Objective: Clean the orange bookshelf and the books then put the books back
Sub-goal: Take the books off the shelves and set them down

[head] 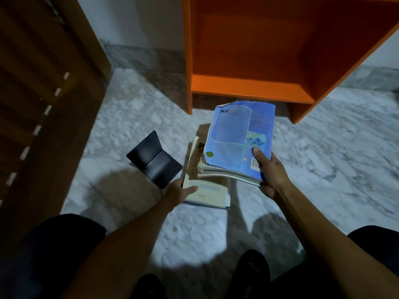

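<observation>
The orange bookshelf (254,89) stands against the wall ahead, its lower compartment holding nothing. My right hand (266,169) grips a few thin books by their near right corner, thumb on top of the worn blue book (235,137), lifted above the floor. Under them a pile of books lies on the floor, with a cream-covered book (207,195) on top. My left hand (181,190) holds the near left corner of that cream book, thumb laid over its cover.
A black metal bookend (154,159) stands on the marble floor (133,117) just left of the pile. A dark brown wooden door (43,93) fills the left side. My knees and feet show at the bottom edge.
</observation>
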The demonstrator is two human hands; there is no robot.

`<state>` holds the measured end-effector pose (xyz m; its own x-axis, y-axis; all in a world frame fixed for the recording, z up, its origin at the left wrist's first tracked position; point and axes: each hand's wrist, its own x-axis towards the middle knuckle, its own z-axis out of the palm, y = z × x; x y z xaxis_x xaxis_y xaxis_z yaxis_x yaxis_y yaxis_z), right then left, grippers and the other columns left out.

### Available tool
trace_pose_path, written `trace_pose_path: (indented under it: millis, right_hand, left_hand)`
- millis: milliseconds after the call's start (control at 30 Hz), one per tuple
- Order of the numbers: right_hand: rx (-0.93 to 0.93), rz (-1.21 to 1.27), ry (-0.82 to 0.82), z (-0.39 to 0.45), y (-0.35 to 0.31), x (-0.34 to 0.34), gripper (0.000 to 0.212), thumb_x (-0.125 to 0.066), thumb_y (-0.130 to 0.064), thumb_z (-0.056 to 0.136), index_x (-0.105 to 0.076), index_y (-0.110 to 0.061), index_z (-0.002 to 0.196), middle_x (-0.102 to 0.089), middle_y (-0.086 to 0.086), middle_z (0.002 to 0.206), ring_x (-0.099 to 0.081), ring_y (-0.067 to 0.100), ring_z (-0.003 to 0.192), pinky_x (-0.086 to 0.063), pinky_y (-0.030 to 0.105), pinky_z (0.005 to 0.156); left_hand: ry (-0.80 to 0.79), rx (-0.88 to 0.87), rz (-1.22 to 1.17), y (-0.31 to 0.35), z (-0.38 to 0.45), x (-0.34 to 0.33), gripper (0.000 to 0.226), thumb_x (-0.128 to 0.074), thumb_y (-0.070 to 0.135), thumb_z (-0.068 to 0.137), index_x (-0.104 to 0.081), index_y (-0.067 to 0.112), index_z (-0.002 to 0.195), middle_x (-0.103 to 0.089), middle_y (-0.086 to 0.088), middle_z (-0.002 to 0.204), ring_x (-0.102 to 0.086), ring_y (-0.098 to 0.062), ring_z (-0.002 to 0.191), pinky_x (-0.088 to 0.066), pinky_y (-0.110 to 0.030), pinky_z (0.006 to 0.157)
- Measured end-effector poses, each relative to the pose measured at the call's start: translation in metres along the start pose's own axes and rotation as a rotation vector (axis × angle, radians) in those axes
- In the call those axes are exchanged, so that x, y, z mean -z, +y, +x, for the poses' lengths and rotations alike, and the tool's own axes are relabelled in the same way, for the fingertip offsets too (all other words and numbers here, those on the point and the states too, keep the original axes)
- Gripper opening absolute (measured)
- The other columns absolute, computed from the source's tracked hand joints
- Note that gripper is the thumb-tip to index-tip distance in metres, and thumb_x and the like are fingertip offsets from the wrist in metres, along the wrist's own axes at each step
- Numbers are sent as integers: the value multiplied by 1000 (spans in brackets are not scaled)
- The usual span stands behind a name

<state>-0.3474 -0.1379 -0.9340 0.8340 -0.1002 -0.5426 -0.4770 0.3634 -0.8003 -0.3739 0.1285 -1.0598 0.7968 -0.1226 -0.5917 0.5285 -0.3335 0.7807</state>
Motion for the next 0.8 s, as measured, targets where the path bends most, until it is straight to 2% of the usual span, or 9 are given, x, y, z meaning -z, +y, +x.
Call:
trace_pose_path:
  millis: [133,200,267,333,433,533,633,700,800]
  right_hand:
    - [-19,-4,-52,3,21,-11,30,-54,-21,101,-57,-19,131,-73,0,117,-72,20,102,-61,36,75]
    - [-39,-6,-70,5,38,-16,34,-55,-20,100,-56,-18,133,-71,4,122,-70,24,107,-60,38,79]
    - [-76,-5,-93,6,57,-21,41,-59,-21,96,-54,-14,136,-67,12,129,-66,33,114,-56,50,91]
    - [-134,-4,-100,6,75,-25,41,-60,-18,95,-53,-11,135,-66,16,128,-66,38,112,-57,52,90]
    - [-187,-101,-46,5,94,-29,31,-59,-10,98,-56,-8,128,-72,16,108,-75,23,78,-62,34,62]
    - [-191,-344,77,9,107,-28,28,-61,-12,98,-56,-3,124,-62,10,67,-52,14,37,-40,21,38]
    - [-119,-678,177,18,110,-29,35,-67,-23,94,-56,-2,119,-65,13,85,-68,30,72,-54,36,61]
    - [-112,-931,228,21,104,-31,42,-70,-33,89,-55,-8,120,-62,15,114,-62,38,106,-52,42,86]
    - [-126,-1185,188,18,86,-35,53,-67,-43,89,-47,-19,131,-51,12,128,-51,38,121,-46,50,97]
  left_hand:
    - [134,6,183,-22,21,30,46,-57,50,76,-68,11,98,-69,-7,101,-67,-27,97,-52,-35,86]
    - [232,-75,251,10,-3,46,45,-49,40,86,-66,3,106,-66,-6,103,-65,-25,99,-48,-32,84]
    - [305,-85,245,36,-24,58,19,-49,19,100,-65,24,109,-59,12,101,-58,-6,92,-42,-24,87]
    - [363,-117,214,47,-27,68,32,-46,10,102,-50,38,87,-53,15,86,-51,-5,76,-38,-20,79]
    - [420,-168,185,56,-26,76,22,-48,10,98,-62,26,92,-62,-2,88,-54,-18,76,-37,-20,59]
    - [435,-184,202,58,-24,79,24,-52,13,98,-66,15,117,-65,-1,96,-56,-14,79,-36,-4,60]
    - [417,-217,205,62,-29,73,23,-53,10,98,-67,9,116,-63,0,85,-55,-15,73,-37,-4,61]
    - [411,-266,221,63,-30,67,21,-54,6,97,-68,4,113,-58,5,74,-56,-21,65,-36,-4,60]
    - [358,-293,237,70,-30,61,19,-55,4,98,-67,2,112,-59,6,74,-57,-10,65,-39,-1,63]
